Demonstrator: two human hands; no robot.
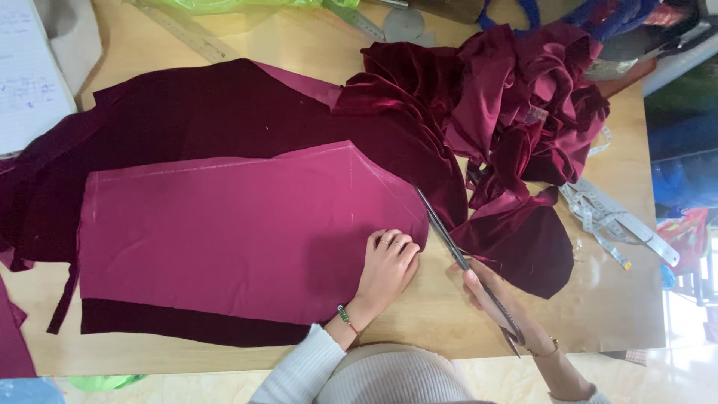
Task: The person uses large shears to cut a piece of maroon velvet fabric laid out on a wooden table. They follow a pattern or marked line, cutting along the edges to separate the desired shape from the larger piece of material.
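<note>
A magenta fabric panel (239, 232) with faint chalk lines lies flat on a darker burgundy velvet layer (187, 112) on the wooden table (598, 314). My left hand (387, 269) rests flat with its fingers on the panel's lower right edge. My right hand (497, 303) grips long metal scissors (449, 239). Their blades point up and left along the panel's curved right edge, where the cloth is being cut.
A crumpled heap of burgundy velvet (516, 97) fills the upper right. A measuring tape (613, 224) lies at the right, a long ruler (187, 34) at the top, a paper sheet (26, 82) at the upper left. Green plastic (239, 6) shows at the top edge.
</note>
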